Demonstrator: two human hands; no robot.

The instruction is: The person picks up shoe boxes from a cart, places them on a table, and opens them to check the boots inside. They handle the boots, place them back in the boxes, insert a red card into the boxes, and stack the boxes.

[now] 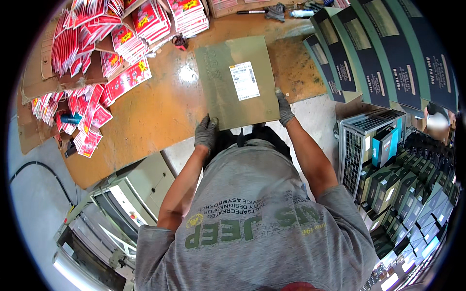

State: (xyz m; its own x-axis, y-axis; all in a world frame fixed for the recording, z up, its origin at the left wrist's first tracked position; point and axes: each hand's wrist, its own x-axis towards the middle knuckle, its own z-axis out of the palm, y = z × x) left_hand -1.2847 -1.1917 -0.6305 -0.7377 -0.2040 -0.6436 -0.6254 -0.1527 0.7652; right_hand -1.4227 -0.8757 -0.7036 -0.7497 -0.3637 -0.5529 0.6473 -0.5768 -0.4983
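A flat brown cardboard box (218, 87) with a white shipping label (244, 81) on its top lies at the near edge of the worktable, partly overhanging it. My left hand (206, 132), in a grey work glove, grips the box's near left corner. On the opposite side my right hand (284, 107), gloved the same way, holds the right edge close to the near corner, thumb up along the side. The fingers beneath the box are hidden on both sides.
Red printed packets (145, 22) fill opened cartons at the left of the wooden table (160, 116). A small dark red tool (180, 42) lies behind the box. Tall dark green boxes (383, 53) stand at the right, above a wire cage (352, 150) and many stacked boxes.
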